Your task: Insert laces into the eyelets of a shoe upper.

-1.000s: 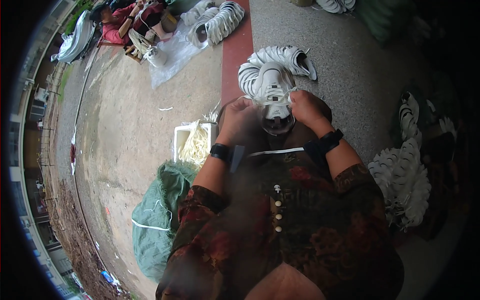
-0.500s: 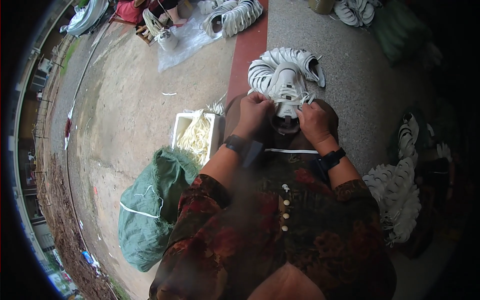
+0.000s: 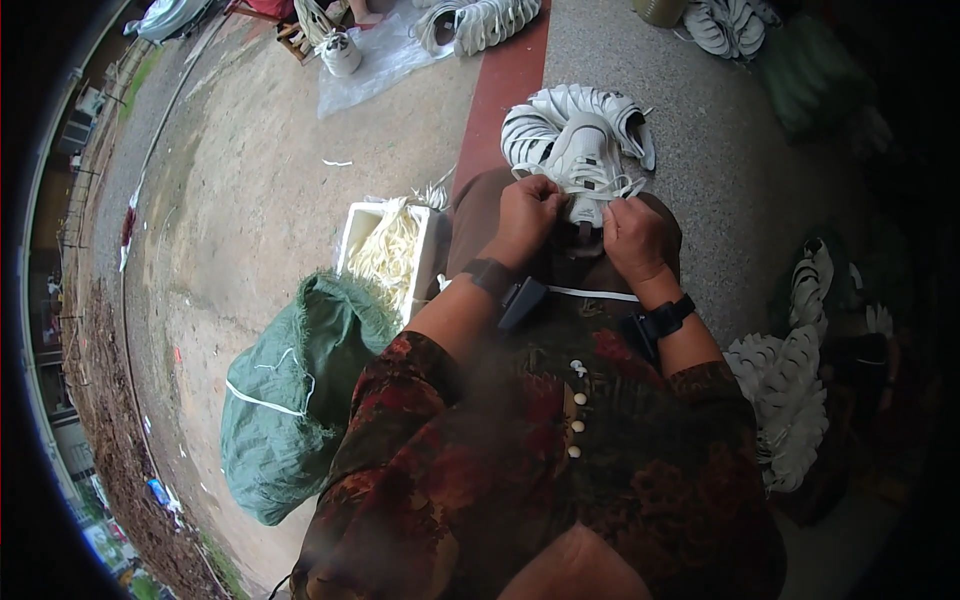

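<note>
A pale grey-white shoe upper (image 3: 585, 150) lies over my knees, its toe pointing away from me and its dark heel opening toward me. White shoelace (image 3: 592, 190) is threaded across its tongue. At the left edge of the eyelets, my left hand (image 3: 526, 212) is closed in a pinch on the lace. My right hand (image 3: 636, 240) pinches at the opposite side, its fingertips against the upper and the lace's other side. Just beyond the toe, a curved row of nested white shoe uppers (image 3: 570, 102) rests against it.
On my left stand a white foam box (image 3: 428, 262) of cream laces (image 3: 388, 248) and a green woven sack (image 3: 275, 420). More stacked uppers (image 3: 785, 390) lie at right. Far off are plastic sheeting (image 3: 375, 65), further uppers (image 3: 490, 25) and part of another person (image 3: 365, 12).
My two hands have come slightly closer together over the laces. The whole view has shifted a little, with the shoe upper appearing slightly higher and further right.
</note>
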`<state>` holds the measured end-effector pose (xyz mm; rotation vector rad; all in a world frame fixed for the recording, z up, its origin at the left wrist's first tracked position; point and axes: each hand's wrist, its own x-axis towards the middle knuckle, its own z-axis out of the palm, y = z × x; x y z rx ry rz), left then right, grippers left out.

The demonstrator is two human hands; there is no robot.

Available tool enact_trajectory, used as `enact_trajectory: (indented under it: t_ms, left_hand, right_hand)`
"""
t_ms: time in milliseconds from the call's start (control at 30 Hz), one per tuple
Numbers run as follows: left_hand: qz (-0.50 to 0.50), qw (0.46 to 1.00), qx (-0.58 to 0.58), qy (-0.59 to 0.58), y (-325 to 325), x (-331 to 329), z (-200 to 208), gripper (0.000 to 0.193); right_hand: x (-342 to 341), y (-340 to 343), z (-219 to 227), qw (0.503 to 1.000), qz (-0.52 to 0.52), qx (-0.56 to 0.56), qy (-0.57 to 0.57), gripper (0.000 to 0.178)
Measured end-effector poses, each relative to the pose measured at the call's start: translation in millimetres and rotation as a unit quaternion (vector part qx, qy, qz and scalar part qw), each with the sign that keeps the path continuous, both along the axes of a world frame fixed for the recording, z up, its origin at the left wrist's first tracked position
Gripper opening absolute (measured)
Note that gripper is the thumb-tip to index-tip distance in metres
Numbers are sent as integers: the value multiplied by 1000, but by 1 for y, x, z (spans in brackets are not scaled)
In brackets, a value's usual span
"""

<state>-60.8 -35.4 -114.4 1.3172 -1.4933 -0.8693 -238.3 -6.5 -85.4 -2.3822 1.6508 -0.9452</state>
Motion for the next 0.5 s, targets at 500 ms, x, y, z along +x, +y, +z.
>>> enact_trajectory:
  t_ms: [500]
  left_hand:
    - [-21,993,4,-112,7,5,9,16]
  right_hand:
    - [36,-24,-17,995,68,-30,69,2]
